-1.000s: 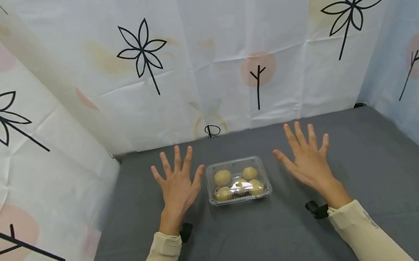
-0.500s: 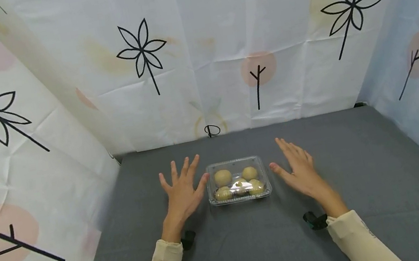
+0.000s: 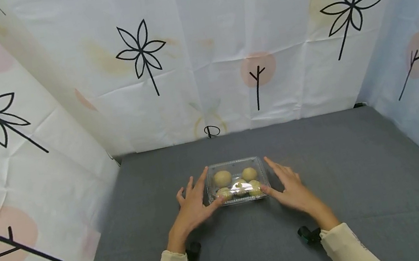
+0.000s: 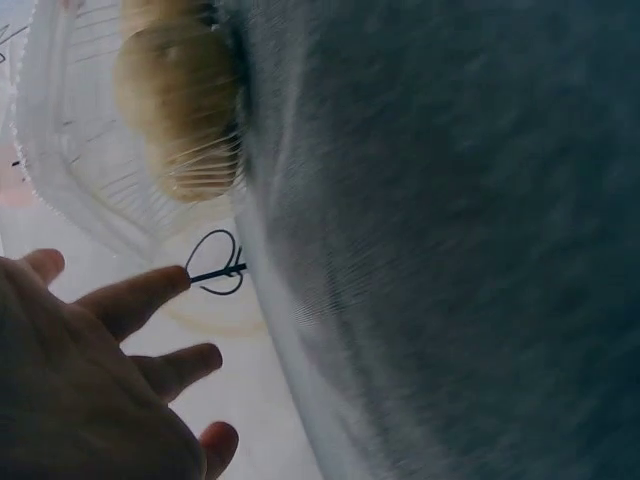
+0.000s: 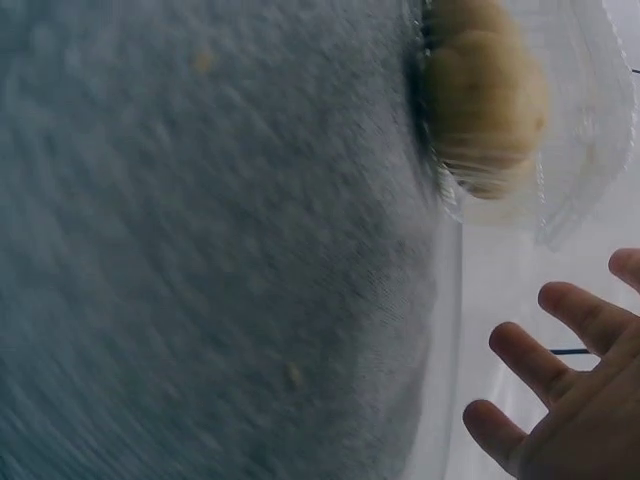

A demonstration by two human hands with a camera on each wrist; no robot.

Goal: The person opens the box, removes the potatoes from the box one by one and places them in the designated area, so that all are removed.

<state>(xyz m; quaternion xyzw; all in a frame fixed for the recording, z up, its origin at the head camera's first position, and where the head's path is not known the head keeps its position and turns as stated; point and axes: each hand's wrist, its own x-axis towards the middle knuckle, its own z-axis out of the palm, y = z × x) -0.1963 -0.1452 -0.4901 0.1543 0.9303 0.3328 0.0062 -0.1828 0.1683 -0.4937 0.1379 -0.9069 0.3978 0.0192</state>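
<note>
A clear plastic clamshell box (image 3: 236, 167) sits on the grey cloth, with several round, pale yellow-brown balls (image 3: 223, 178) inside; their exact kind is hard to tell. At the box's left side is my left hand (image 3: 194, 208), fingers spread and thumb by the near left corner. My right hand (image 3: 294, 191) is at the right side, its thumb by the near right corner and its fingers extended. Both wrist views show spread fingers, with a gap between them and the box (image 4: 90, 120) on the left. Whether either thumb touches the plastic is unclear.
Grey cloth (image 3: 251, 253) covers the table. White curtains (image 3: 207, 20) with leaf drawings enclose the back and both sides. A small dark device (image 3: 193, 251) is strapped to the left wrist, another (image 3: 309, 235) to the right.
Both hands have moved inward and toward the person, from apart on either side to right beside the box. Their fingers are lower and closer in. The box has stayed in place.
</note>
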